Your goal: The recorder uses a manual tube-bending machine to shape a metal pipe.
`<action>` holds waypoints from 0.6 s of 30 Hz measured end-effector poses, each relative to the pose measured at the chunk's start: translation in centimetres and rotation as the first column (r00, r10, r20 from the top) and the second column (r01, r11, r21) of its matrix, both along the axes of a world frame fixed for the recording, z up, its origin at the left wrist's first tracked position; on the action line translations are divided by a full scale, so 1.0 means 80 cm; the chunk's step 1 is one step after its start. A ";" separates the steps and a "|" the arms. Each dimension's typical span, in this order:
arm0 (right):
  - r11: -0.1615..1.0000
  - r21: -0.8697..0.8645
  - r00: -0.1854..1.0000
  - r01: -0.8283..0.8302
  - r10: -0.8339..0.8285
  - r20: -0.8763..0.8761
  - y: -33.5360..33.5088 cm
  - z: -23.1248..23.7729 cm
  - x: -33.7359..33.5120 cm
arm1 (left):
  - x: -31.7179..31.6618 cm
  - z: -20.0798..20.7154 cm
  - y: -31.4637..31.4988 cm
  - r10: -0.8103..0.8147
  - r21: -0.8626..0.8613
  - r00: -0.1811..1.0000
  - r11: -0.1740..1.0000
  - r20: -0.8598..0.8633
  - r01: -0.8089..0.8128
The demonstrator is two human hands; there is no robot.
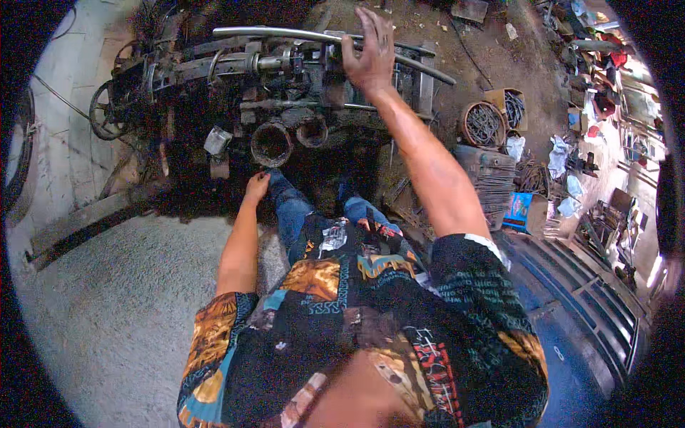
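My right hand [369,60] reaches forward over the dark, greasy machine [207,71]. Its fingers are stretched out, with the palm lying across a long, shiny metal rod [285,33] on top; the fingers do not wrap round it. The rod looks bowed near the picture's rim. My left hand [257,187] is low beside my left knee, below a round, open-ended metal cylinder [271,145]. Its fingers are drawn together, and whatever may be in them is too small to make out. A second, smaller cylinder [312,133] sits beside the first.
A handwheel [107,110] stands at the machine's left end. On the right are a round tub of metal pieces [484,124], an open carton [512,108], a ribbed metal block [485,182] and a blue slatted frame [585,285]. Clutter lines the right wall.
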State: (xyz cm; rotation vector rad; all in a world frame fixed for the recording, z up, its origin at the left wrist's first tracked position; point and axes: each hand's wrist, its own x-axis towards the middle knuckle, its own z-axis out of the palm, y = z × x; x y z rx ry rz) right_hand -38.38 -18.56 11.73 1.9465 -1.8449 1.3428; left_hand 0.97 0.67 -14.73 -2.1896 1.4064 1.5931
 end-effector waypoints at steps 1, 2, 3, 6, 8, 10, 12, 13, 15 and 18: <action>1.000 0.015 1.000 0.002 -0.002 0.017 0.026 -0.006 -0.003 | 0.000 0.012 0.007 0.270 0.051 0.949 0.963 -0.166 -0.265; 0.999 0.030 0.996 -0.037 0.035 0.077 0.059 -0.017 -0.006 | 0.000 0.023 0.017 0.246 0.019 0.951 0.969 -0.187 -0.247; 0.991 0.106 0.992 -0.084 0.072 0.105 0.101 -0.031 -0.009 | 0.003 0.037 0.029 0.153 -0.101 0.985 0.982 -0.079 -0.161; 0.898 0.413 0.955 -0.151 0.025 0.295 0.210 -0.092 -0.028 | 0.011 0.075 0.062 0.102 -0.258 0.994 0.962 0.030 -0.090; 0.904 0.396 0.980 0.160 -0.194 0.047 0.260 -0.142 -0.046 | 0.019 0.099 0.096 0.107 -0.294 0.993 0.952 0.054 -0.086; 0.793 0.562 0.959 0.235 -0.284 0.000 0.282 -0.188 -0.062 | 0.031 0.117 0.129 0.256 -0.162 0.964 0.951 -0.070 -0.264; 0.648 0.709 0.934 0.278 -0.356 -0.041 0.283 -0.224 -0.068 | 0.049 0.131 0.161 0.260 -0.032 0.966 0.965 0.002 -0.259; 0.711 0.615 0.890 0.342 -0.455 0.031 0.280 -0.237 -0.067 | 0.056 0.136 0.178 0.260 -0.074 0.965 0.963 -0.017 -0.261; 0.760 0.516 0.838 0.396 -0.529 0.135 0.273 -0.252 -0.062 | 0.073 0.151 0.208 0.367 0.035 0.930 0.930 -0.026 -0.366; 0.619 0.738 0.705 0.270 -0.649 0.286 0.269 -0.251 -0.053 | 0.096 0.172 0.236 0.425 0.147 0.900 0.889 0.091 -0.435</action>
